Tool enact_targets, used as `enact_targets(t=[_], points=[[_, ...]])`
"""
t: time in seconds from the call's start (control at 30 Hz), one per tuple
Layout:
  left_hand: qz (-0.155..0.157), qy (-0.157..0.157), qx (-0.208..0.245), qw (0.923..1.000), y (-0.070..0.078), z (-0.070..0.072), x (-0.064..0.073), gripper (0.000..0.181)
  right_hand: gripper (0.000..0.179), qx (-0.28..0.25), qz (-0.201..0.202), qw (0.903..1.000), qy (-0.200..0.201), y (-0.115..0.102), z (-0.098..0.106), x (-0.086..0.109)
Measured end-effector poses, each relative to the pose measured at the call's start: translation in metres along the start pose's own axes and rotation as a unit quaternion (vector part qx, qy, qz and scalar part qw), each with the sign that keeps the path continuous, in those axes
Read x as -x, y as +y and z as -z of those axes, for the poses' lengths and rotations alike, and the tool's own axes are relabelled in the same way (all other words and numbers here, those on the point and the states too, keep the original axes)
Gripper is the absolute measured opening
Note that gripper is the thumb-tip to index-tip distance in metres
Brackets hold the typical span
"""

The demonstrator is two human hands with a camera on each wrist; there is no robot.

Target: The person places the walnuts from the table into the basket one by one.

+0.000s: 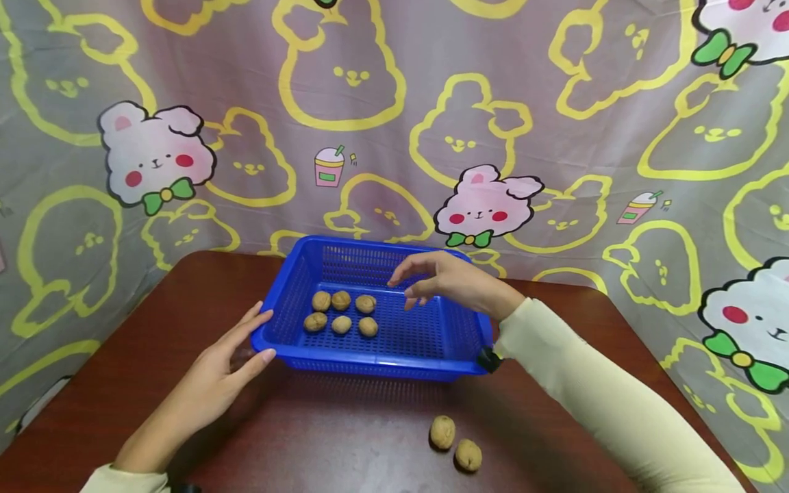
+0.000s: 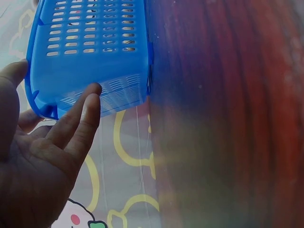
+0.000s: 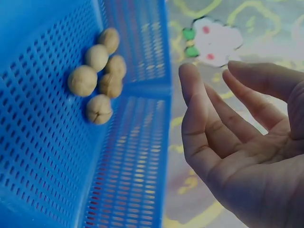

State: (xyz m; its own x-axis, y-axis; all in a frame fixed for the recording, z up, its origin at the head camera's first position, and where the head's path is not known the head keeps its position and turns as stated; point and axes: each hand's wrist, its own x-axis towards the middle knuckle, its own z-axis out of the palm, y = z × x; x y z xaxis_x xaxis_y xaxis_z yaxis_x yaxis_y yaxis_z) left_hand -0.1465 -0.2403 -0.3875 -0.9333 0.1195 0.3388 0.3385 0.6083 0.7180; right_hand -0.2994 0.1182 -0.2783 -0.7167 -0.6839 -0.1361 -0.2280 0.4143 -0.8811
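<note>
A blue plastic basket (image 1: pixel 377 360) with slotted walls stands on the table. Several walnuts (image 1: pixel 341 325) lie in its left half, arranged in two rough rows in the head view. My left hand (image 1: pixel 212 376) is at the basket's left end, thumb and fingertips touching the rim, fingers mostly straight; the left wrist view has the lower fingers (image 2: pixel 83 118) extended beside the outer wall. Above the basket's right half hovers my right hand (image 1: pixel 453 281), fingers loosely bent, holding nothing. The right wrist view shows a gap between its thumb and fingers.
Two more walnuts (image 1: pixel 442 433) lie on the brown table (image 1: pixel 345 438) in front of the basket, to the right. A cartoon-printed curtain (image 1: pixel 382 61) hangs behind the table and at its sides. Something small and black (image 1: pixel 489 359) is at the right sleeve's cuff.
</note>
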Motion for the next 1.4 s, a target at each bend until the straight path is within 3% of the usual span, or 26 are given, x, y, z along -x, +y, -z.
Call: enact_targets(t=[0.17,0.3,0.47,0.6,0.8,1.0,1.2,1.4], points=[[-0.004,0.0,-0.005,1.0,0.001,0.0,-0.001,0.057,0.025,0.027,0.018,0.9994,-0.009,-0.004,-0.003,0.054],[0.002,-0.001,-0.008,1.0,0.002,0.002,-0.001,0.057,0.029,0.001,0.042,0.9988,-0.026,0.001,-0.009,0.087],[0.008,-0.001,-0.009,0.9999,0.002,0.001,0.001,0.057,0.03,-0.033,0.08,0.9956,-0.038,0.012,-0.021,0.113],[0.01,-0.002,-0.013,0.9999,0.002,0.002,0.001,0.058,0.029,-0.033,0.101,0.9941,-0.023,0.023,-0.033,0.129],[0.013,-0.004,-0.016,0.9998,0.003,0.003,0.0,0.058,0.027,-0.041,0.138,0.9894,-0.019,0.047,-0.051,0.144],[-0.002,0.005,-0.006,1.0,0.001,0.0,0.002,0.056,0.027,-0.064,0.141,0.9875,-0.029,0.075,-0.062,0.148],[0.008,0.001,-0.005,1.0,0.004,0.001,0.001,0.057,0.034,0.011,0.186,0.9819,-0.032,0.092,-0.071,0.144],[0.011,-0.001,-0.007,0.9999,0.005,0.002,0.001,0.057,0.039,0.081,0.187,0.979,-0.006,0.102,-0.081,0.14]])
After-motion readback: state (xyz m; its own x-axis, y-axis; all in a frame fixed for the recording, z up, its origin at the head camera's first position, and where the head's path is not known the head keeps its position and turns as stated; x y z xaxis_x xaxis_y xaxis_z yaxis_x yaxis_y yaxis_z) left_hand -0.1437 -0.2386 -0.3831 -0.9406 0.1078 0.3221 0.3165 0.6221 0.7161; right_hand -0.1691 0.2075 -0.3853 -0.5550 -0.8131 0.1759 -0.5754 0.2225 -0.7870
